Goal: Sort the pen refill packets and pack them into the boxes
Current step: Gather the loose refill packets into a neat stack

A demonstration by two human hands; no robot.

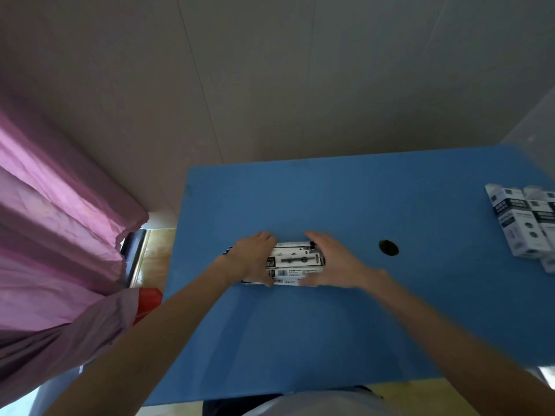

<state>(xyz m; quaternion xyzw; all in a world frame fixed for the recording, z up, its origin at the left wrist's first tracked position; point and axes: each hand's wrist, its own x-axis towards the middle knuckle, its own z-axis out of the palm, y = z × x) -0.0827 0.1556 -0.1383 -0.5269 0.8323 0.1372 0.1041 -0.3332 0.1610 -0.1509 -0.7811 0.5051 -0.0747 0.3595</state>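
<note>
The left hand (255, 256) grips the left end of a small stack of flat white-and-black printed pen refill packets (295, 262), thumb on the near edge and fingers curled over the far edge. The right hand (333, 259) cups the right end the same way, fingers bent over the far side. Together the hands squeeze the stack from both ends, apparently squaring it up, in the middle of the blue desk (330, 340).

Just right of the hands a round dark cable hole (389, 247) is cut into the desk. Well apart, at the far right edge, lie several white-and-dark cardboard boxes (522, 223) on their sides, touching one another; whether they are filled I cannot tell.

By my reading, the task is at an early or middle stage: one stack is gathered but not yet boxed, and it has yet to be carried over to the boxes.

A pink crumpled curtain (54, 220) hangs at the left.
</note>
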